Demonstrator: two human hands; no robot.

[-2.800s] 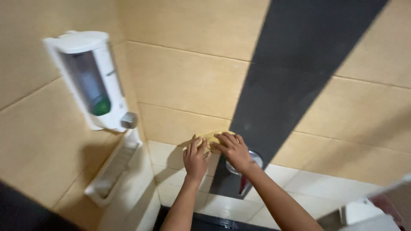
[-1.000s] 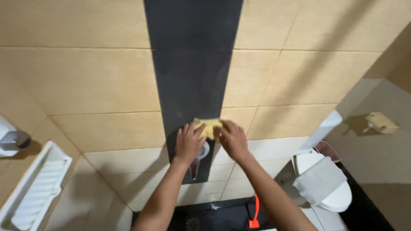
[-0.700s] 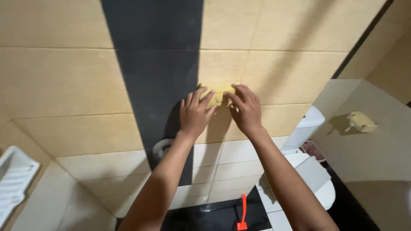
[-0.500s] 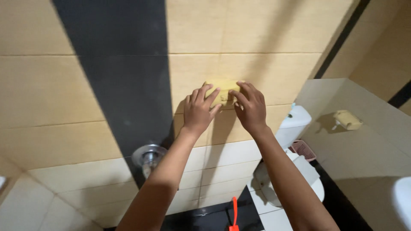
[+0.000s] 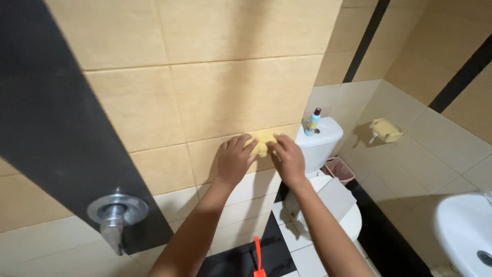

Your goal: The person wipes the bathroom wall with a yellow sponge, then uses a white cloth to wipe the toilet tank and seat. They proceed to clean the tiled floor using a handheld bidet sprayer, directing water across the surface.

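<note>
Two hands, left (image 5: 234,160) and right (image 5: 288,159), press a small yellow sponge (image 5: 262,140) flat against a beige wall tile (image 5: 225,97), fingers (image 5: 245,145) curled over its edges. Right of them stands a white toilet (image 5: 328,169); a chrome tap (image 5: 115,215) sits on the black stripe (image 5: 46,128) at left.

Yellow cloth (image 5: 262,141); beige wall tiles (image 5: 230,92) with black stripe (image 5: 51,128); white toilet (image 5: 328,205); pink basket (image 5: 340,170).
</note>
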